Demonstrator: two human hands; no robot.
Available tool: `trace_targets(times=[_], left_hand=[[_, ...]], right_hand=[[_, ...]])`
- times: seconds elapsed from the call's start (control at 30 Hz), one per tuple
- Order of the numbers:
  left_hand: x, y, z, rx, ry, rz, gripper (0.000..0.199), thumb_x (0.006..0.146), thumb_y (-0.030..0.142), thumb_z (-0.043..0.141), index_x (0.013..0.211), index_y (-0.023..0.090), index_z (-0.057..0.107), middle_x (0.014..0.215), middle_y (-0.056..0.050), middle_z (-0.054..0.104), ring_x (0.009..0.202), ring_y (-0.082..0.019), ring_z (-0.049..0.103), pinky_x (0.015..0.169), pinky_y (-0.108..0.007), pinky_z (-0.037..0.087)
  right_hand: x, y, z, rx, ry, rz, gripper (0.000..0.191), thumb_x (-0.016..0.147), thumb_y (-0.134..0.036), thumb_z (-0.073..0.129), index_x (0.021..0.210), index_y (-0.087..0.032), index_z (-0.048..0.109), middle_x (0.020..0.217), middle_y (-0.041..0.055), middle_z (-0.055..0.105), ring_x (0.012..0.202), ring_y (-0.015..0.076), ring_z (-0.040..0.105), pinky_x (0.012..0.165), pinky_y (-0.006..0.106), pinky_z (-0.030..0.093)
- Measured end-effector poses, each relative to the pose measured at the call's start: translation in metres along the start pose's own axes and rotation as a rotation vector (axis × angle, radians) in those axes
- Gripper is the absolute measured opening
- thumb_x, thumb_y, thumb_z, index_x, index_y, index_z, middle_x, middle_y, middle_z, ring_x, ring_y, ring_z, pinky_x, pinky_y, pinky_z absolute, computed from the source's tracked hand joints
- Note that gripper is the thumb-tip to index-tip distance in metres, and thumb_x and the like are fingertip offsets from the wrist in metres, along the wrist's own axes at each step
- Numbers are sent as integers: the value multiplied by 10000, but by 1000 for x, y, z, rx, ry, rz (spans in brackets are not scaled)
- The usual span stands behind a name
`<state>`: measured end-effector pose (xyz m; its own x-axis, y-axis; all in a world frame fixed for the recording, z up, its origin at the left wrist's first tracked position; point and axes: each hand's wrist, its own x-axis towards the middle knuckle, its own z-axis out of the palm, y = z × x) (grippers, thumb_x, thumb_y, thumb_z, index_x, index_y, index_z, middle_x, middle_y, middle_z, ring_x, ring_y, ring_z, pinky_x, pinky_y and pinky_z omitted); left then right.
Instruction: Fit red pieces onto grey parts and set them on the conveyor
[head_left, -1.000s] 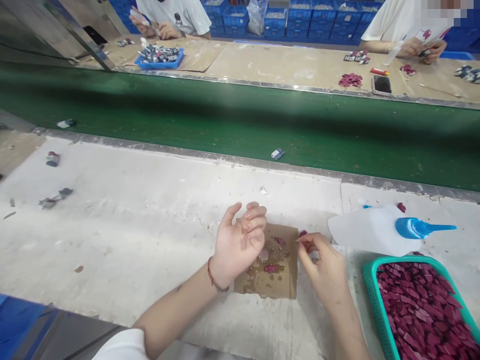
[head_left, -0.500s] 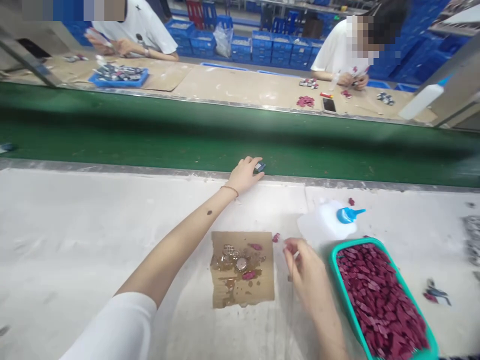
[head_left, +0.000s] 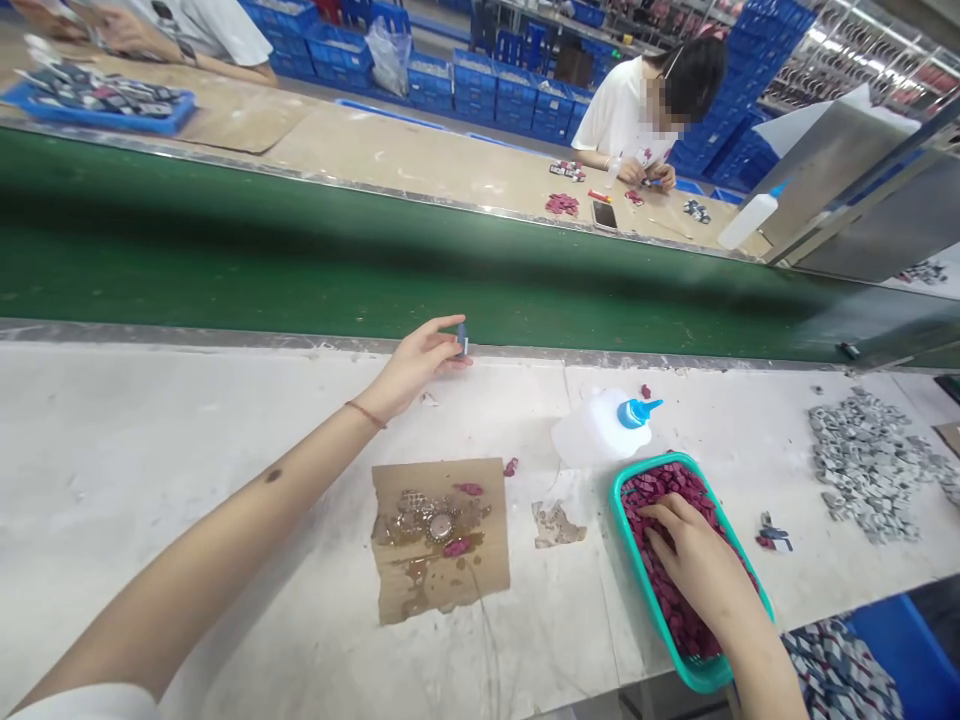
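My left hand (head_left: 420, 365) is closed on a small dark blue and white piece (head_left: 462, 340) at the near edge of the green belt. My right hand (head_left: 686, 555) reaches into a teal basket (head_left: 636, 563) full of dark red pieces (head_left: 690, 475); its fingertips are down among them, and what they pinch, if anything, is hidden. Between my arms lies a brown cardboard square (head_left: 480, 580) with wet glue spots, a round metal part (head_left: 440, 527) and two red pieces (head_left: 456, 547). Beyond the basket a white bottle (head_left: 596, 430) with a blue nozzle lies on its side.
A green belt (head_left: 300, 270) runs across. Grey pieces (head_left: 862, 460) are heaped at the right, above a blue bin (head_left: 911, 650) at the lower right. A blue-and-red assembled piece (head_left: 772, 535) lies beside the basket. Two people in white shirts sit across the belt.
My left hand has lifted the small blue piece from the belt's edge. My right hand has moved right, from beside the cardboard into the basket. The view has shifted to the right.
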<state>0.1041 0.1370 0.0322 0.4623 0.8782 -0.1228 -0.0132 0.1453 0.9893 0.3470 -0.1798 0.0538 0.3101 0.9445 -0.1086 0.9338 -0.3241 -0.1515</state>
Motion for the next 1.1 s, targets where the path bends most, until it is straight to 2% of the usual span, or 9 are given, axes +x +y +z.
trace_targets(times=[0.07, 0.17, 0.27, 0.43, 0.53, 0.63, 0.8, 0.93, 1.1], left_hand=[[-27, 6, -14, -290, -25, -145, 271, 816, 149, 605, 1080, 171, 660, 823, -28, 674, 717, -132, 697, 732, -227, 589], [-67, 9, -35, -430, 15, -312, 155, 772, 120, 669, 914, 180, 683, 793, -25, 704, 684, -127, 694, 659, -182, 588], [-100, 5, -52, -379, 72, -404, 129, 702, 164, 774, 769, 172, 664, 783, -28, 720, 588, -109, 658, 554, -161, 556], [-138, -5, -67, -129, 20, -409, 242, 640, 369, 838, 741, 181, 724, 825, -80, 747, 607, -163, 636, 451, -202, 458], [-152, -10, -65, -72, 31, -362, 296, 634, 448, 833, 782, 202, 764, 841, -96, 756, 723, -218, 666, 532, -240, 500], [-160, -14, -57, -143, 46, -407, 344, 618, 474, 845, 832, 214, 775, 937, -113, 764, 898, -281, 693, 671, -301, 557], [-164, -20, -43, -263, 169, -355, 317, 557, 414, 882, 770, 209, 768, 859, -83, 761, 822, -254, 694, 650, -311, 549], [-163, -27, -43, -266, 179, -273, 235, 583, 332, 870, 740, 194, 763, 802, -58, 745, 703, -183, 643, 623, -274, 522], [-164, -37, -47, -388, 128, -283, 268, 627, 314, 860, 826, 183, 736, 768, -29, 719, 653, -144, 632, 622, -250, 523]], right_hand=[[2, 0, 0, -45, -13, 3, 257, 873, -186, 457, 905, -229, 709, 934, 77, 673, 797, 244, 679, 645, 348, 537], [6, 2, -6, -6, -42, -9, 208, 854, -217, 494, 836, -240, 701, 880, 72, 672, 776, 259, 681, 623, 355, 529], [8, 2, -16, 202, -39, 2, 205, 880, -325, 508, 823, -251, 690, 890, 67, 699, 811, 260, 685, 698, 373, 546], [4, -16, -29, 679, 76, 275, 333, 823, -525, 616, 922, -224, 716, 816, 68, 749, 746, 248, 703, 691, 361, 581], [3, -38, -26, 984, 136, 342, 418, 777, -558, 687, 996, -204, 735, 791, 79, 760, 668, 225, 703, 634, 351, 595], [10, -68, -15, 1175, 131, 331, 397, 740, -555, 738, 909, -196, 750, 769, 96, 769, 623, 227, 708, 581, 364, 603], [30, -126, 14, 1230, 71, 212, 283, 799, -484, 704, 806, -202, 709, 732, 78, 766, 662, 234, 730, 593, 351, 608], [44, -161, 36, 979, 84, -37, 150, 840, -347, 664, 836, -210, 726, 788, 67, 763, 731, 221, 725, 659, 329, 597], [50, -180, 46, 729, 71, -365, 141, 910, -227, 571, 929, -228, 711, 840, 61, 754, 776, 216, 720, 707, 330, 591]])
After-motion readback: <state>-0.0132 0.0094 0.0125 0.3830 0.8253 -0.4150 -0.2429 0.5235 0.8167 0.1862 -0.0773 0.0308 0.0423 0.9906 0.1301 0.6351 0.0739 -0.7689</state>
